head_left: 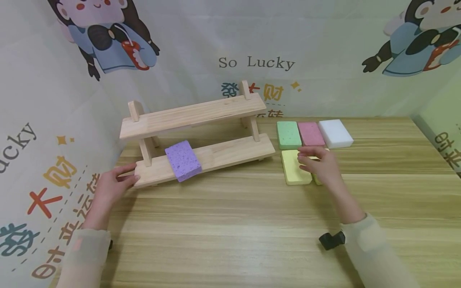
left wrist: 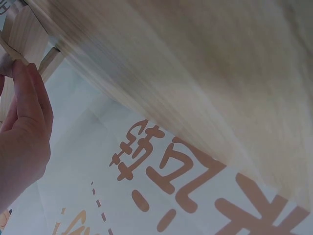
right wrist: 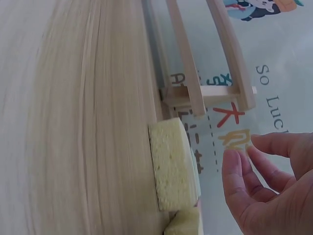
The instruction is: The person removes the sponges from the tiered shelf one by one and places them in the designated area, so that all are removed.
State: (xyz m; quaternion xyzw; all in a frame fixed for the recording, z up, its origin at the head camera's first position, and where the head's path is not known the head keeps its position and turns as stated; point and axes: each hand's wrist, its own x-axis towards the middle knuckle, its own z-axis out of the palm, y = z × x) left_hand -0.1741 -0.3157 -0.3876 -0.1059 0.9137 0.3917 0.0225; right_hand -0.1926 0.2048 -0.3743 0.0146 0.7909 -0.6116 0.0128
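A two-tier wooden shelf (head_left: 194, 116) stands at the back left of the table, and a purple sponge (head_left: 183, 161) lies tilted on its lower board. My left hand (head_left: 114, 185) rests straight fingers (left wrist: 29, 98) against the left end of that lower board (left wrist: 22, 34). My right hand (head_left: 318, 164) hovers with loosely bent fingers (right wrist: 234, 181) over a pale yellow sponge (head_left: 293, 168) (right wrist: 171, 166) and a second yellowish sponge (right wrist: 186, 223), mostly hidden under the hand. It holds nothing.
Green (head_left: 289, 135), pink (head_left: 311, 133) and white (head_left: 335, 133) sponges lie in a row behind the yellow ones. Printed fabric walls close in the wooden table (head_left: 230, 224) at the back and left. A green block (head_left: 443, 132) stands at the far right.
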